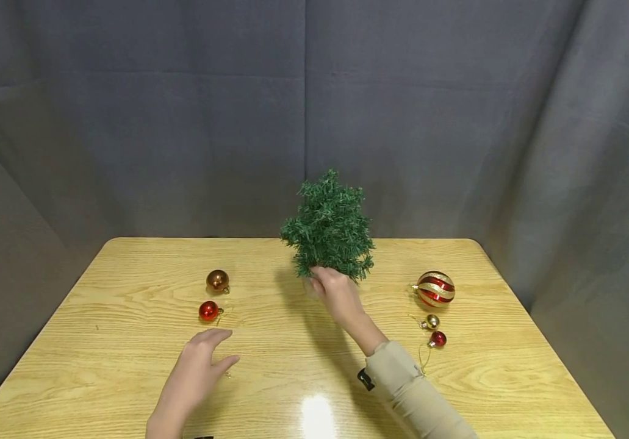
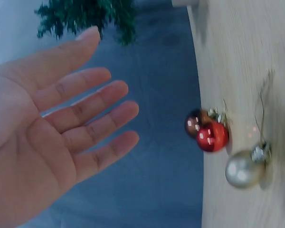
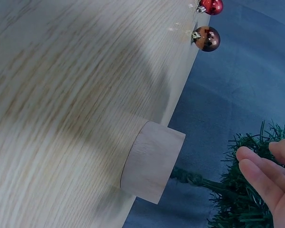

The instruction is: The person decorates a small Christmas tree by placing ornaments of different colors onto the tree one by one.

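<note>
Left hand [image 1: 189,371] hovering wide, right hand [image 1: 338,297] sitting at the tree [image 1: 329,228]

Over the left half of the worktop [image 1: 270,360], toward the near edge, the left hand is hovering with its grip wide, the thumb standing apart from the fingers. Near it a pale ball [image 2: 243,169] is lying, showing clearly in the left wrist view. Farther toward the far edge, a red ball [image 1: 208,311] and a brown ball [image 1: 218,280] are lying near each other. The tree is standing on its wooden base [image 3: 152,164] near the middle of the far edge. The right hand is sitting at its lower branches; whether that grip is pinching a twig, I cannot tell. Toward the right edge, a striped ball [image 1: 435,289] is lying farthest back; a gold ball [image 1: 432,322] and a dark red ball [image 1: 438,339] are lying just beside each other, closer to the near edge.
</note>
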Demonstrator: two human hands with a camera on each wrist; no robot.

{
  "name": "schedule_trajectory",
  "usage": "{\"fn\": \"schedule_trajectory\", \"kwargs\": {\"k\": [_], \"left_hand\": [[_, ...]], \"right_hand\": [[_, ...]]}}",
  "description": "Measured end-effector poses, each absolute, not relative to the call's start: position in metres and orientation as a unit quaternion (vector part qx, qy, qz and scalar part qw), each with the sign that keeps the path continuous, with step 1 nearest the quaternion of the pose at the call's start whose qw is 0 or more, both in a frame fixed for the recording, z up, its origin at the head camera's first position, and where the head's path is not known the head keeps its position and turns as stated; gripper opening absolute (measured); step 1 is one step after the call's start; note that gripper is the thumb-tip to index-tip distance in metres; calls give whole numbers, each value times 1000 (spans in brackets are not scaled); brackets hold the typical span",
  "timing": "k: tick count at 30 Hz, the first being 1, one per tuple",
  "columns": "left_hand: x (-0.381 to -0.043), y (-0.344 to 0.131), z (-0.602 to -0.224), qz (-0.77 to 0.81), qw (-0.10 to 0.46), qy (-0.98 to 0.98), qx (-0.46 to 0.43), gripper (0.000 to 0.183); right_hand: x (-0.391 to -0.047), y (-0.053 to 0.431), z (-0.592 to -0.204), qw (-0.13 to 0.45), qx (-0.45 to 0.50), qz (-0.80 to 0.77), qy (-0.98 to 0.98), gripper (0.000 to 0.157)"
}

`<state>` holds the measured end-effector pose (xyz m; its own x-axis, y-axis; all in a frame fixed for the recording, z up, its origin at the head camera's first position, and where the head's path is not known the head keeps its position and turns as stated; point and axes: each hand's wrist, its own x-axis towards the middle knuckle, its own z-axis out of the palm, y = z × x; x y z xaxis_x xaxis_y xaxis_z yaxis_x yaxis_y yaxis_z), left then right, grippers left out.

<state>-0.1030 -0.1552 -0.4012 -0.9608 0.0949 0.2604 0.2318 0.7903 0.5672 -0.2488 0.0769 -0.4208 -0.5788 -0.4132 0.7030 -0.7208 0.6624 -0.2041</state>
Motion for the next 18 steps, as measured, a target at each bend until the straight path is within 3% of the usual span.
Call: {"fn": "schedule_trajectory", "kwargs": {"k": [8,18], "left_hand": [[-100,-181,-406,-313,127,-939,-70,40],[-98,-213,-413,-300,74,-951,-24,46]], "right_hand": [[-250,78,-421,322,335,241,-852,16],[-250,79,-421,324,338,239,-851,14]]}}
